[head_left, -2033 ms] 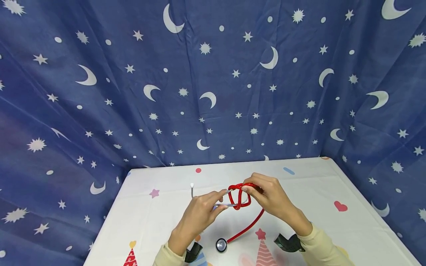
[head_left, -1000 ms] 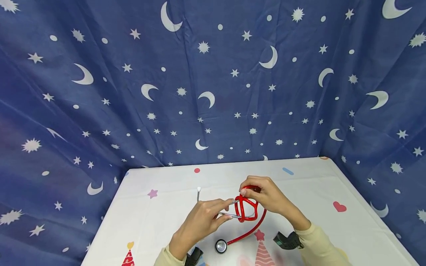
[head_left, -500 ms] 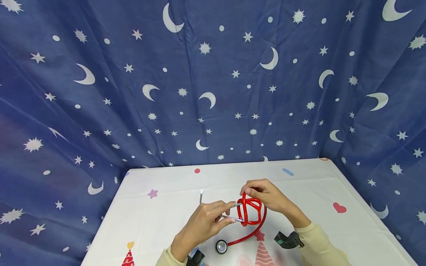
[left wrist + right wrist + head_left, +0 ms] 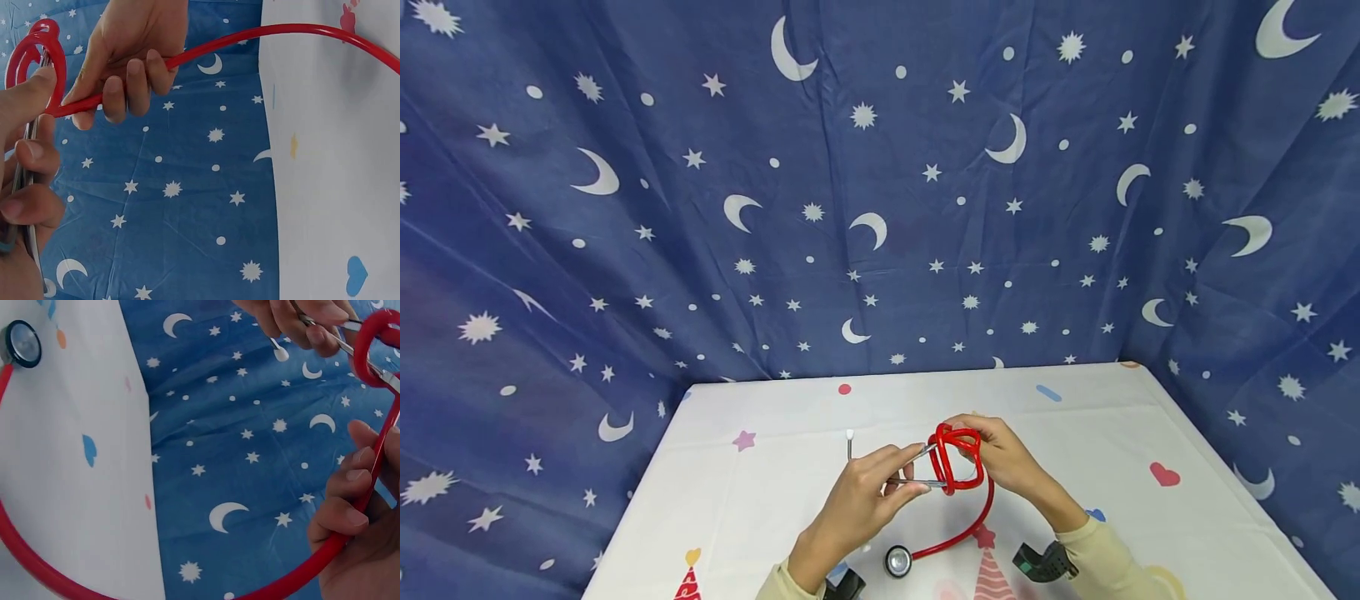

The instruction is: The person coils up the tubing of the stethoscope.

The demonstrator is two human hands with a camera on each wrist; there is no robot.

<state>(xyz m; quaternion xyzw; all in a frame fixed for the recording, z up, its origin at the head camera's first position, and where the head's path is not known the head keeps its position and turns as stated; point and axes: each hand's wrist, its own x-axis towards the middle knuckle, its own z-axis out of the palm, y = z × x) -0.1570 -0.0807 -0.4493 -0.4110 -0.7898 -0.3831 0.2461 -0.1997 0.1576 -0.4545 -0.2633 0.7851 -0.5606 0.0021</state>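
Note:
A stethoscope with red tubing (image 4: 982, 467) is held above the table, its tubing wound in several loops near the metal ear tubes (image 4: 917, 482). My left hand (image 4: 859, 498) grips those ear tubes between thumb and fingers. One white eartip (image 4: 849, 434) sticks up behind that hand. My right hand (image 4: 1004, 457) is at the right of the loops, partly behind them. In the left wrist view, the fingers of the right hand (image 4: 134, 59) curl round the tubing. From there the tube hangs in a curve to the round chestpiece (image 4: 898, 562), which lies low, nearest me.
A white tablecloth (image 4: 760, 492) printed with party hats, a heart and a star covers the table. Behind and beside it hangs a blue curtain (image 4: 820, 250) with moons and stars. Dark straps (image 4: 1045, 563) sit at both wrists.
The right hand, earlier pinching the tubing above the loops, has come down to their right side. A strand it held up now lies with the other loops. The left hand keeps its grip.

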